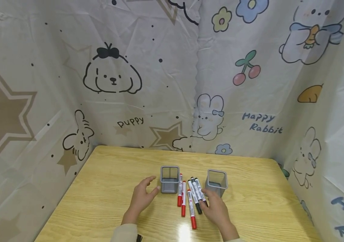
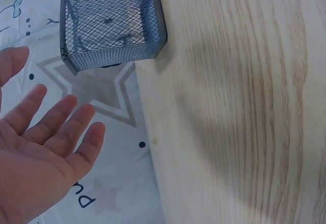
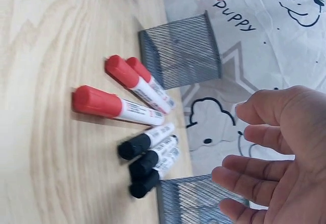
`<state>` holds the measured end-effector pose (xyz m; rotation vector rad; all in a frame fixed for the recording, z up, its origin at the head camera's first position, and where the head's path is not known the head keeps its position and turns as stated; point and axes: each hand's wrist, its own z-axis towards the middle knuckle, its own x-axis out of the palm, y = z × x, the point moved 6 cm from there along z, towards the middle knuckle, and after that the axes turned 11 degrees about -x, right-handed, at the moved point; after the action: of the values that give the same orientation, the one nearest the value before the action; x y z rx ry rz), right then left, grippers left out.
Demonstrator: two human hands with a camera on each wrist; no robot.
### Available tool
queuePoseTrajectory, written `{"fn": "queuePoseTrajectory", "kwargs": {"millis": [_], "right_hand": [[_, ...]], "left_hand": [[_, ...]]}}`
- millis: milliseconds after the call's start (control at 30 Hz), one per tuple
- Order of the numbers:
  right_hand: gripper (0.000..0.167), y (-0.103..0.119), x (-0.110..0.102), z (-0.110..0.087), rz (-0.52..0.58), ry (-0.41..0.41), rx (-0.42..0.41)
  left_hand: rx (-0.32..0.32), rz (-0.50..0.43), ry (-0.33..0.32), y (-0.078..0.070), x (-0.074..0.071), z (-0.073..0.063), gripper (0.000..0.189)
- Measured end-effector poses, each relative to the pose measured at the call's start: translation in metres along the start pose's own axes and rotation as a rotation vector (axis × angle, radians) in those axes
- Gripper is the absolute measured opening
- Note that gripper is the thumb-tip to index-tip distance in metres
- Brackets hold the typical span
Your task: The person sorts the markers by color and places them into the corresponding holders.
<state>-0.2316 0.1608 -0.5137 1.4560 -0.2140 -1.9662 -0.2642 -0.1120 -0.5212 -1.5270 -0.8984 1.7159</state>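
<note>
My left hand (image 1: 141,196) hovers with relaxed, spread fingers at the left of a grey mesh pen holder (image 1: 170,188), holding nothing. In the left wrist view that holder (image 2: 112,25) stands beyond the fingertips. My right hand (image 1: 217,208) is over the lower ends of three black-capped white markers (image 1: 194,195); in the right wrist view its fingers (image 3: 254,168) are apart and empty, with the black-capped markers (image 3: 147,158) lying to their left. Three red-capped markers (image 1: 191,210) lie between the hands. Behind the right hand stands a second mesh pen holder (image 1: 217,174).
The wooden table (image 1: 99,201) ends at the back against a patterned cloth (image 1: 166,84) that also hangs at both sides. The two pen holders stand apart, with the markers between them. A small black object (image 1: 139,238) shows by the left sleeve.
</note>
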Motion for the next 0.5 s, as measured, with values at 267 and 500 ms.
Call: {"fn": "queuePoseTrajectory", "kwargs": {"millis": [267, 500], "right_hand": [[0.041, -0.006, 0.019, 0.003, 0.036, 0.02, -0.015], [0.041, -0.008, 0.034, 0.006, 0.068, 0.091, 0.01]], "left_hand": [[-0.032, -0.061, 0.02, 0.002, 0.003, 0.009, 0.046], [-0.066, -0.099, 0.052, 0.005, 0.008, 0.017, 0.047]]}}
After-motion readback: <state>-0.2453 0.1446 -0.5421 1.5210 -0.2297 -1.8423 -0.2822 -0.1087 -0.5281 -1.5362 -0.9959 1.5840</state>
